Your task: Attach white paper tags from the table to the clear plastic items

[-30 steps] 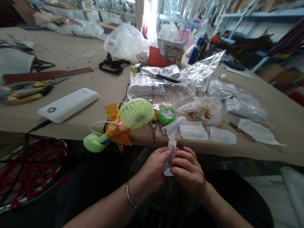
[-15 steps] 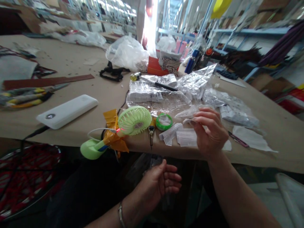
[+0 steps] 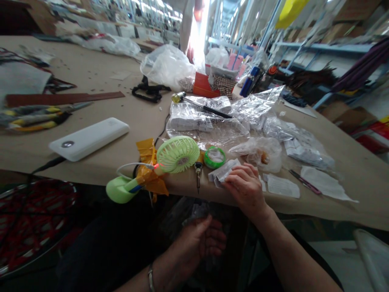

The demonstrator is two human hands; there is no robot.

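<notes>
My right hand [image 3: 247,188] is at the table's front edge, fingers bent down and closed on thin printed slips [image 3: 224,172]; its fingertips partly hide them. Another printed slip [image 3: 282,185] lies flat to the right of that hand. Below the table edge, in shadow, my left hand [image 3: 202,239] is turned palm up with loosely curved fingers and nothing visible in it. A soldering iron [image 3: 198,176] points its tip toward me, left of the slips. Beside it sits a round green container [image 3: 214,157] with whitish material inside.
A green fan [image 3: 178,154] is taped at the table edge, left of a white power bank [image 3: 89,138]. A small hammer [image 3: 200,104] rests on plastic-wrapped bundles [image 3: 194,121]. Tweezers [image 3: 304,182], a clear bag [image 3: 261,154] and pliers [image 3: 39,115] lie around.
My right hand has moved left and down from above the slips onto the left ones. The clear bag and right-hand slip behind it now show. My left hand has dropped slightly.
</notes>
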